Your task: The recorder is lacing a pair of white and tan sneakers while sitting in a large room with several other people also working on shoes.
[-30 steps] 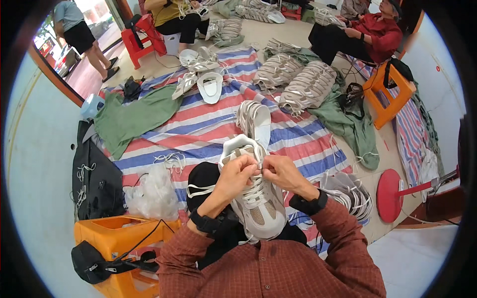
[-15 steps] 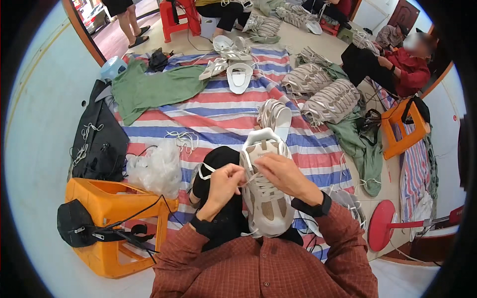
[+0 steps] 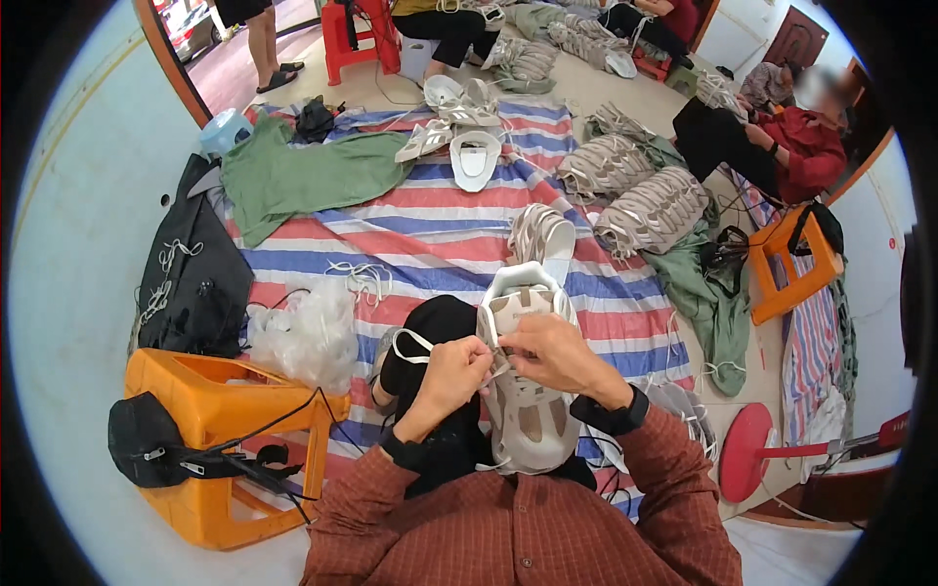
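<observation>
Because the pale sneaker (image 3: 526, 391) rests sole-down on my lap, toe toward me, my left hand (image 3: 451, 376) pinches the white lace (image 3: 410, 344) taut while my right hand (image 3: 549, 354) grips its other end at the eyelets.

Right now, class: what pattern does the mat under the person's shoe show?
Red, blue and white stripes on the mat, under the shoe; seen in the head view.

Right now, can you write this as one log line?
left hand: pinching lace | right hand: on shoe top | shoe: on lap, toe toward person | stool: at left
</observation>
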Available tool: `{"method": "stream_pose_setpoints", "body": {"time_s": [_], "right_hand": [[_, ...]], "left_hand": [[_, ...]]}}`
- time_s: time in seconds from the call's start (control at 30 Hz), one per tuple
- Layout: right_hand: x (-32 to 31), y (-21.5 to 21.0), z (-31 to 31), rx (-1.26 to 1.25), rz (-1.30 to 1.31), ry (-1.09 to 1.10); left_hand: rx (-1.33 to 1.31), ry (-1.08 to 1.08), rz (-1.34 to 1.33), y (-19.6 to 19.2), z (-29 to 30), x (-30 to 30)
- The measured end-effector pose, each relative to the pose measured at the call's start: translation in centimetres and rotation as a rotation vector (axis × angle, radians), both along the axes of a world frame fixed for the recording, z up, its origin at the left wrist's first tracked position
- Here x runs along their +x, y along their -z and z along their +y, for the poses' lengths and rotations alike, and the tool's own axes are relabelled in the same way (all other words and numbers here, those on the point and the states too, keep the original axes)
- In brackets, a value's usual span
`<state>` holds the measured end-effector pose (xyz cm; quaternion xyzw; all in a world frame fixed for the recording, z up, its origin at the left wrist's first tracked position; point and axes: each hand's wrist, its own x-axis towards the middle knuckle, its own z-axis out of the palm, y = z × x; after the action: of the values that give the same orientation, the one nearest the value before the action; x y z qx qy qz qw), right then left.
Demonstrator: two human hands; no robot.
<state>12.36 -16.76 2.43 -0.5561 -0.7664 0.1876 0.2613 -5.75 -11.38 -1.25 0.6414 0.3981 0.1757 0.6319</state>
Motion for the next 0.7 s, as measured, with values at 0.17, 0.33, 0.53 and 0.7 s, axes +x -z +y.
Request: {"method": "stream_pose_setpoints", "body": {"time_s": [0.17,0.33,0.53,0.7], "right_hand": [[0.3,0.6,-0.1,0.134,-0.003,-0.111],[-0.2,0.6,-0.2,0.228,-0.017,-0.001],[-0.5,0.8,-0.2,0.168,-0.046,0.065],[-0.3,1.5,-0.2,0.22,-0.046,0.041]], "left_hand": [[0.729,-0.037,0.149,-0.1,-0.9,1.2],[0.723,-0.024,0.019,-0.9,-0.7,0.2],[0.45,-0.17,-0.03,-1.3,-1.7,0.5],[0.609,-0.109,0.071,-1.0,-1.7,1.0]]}}
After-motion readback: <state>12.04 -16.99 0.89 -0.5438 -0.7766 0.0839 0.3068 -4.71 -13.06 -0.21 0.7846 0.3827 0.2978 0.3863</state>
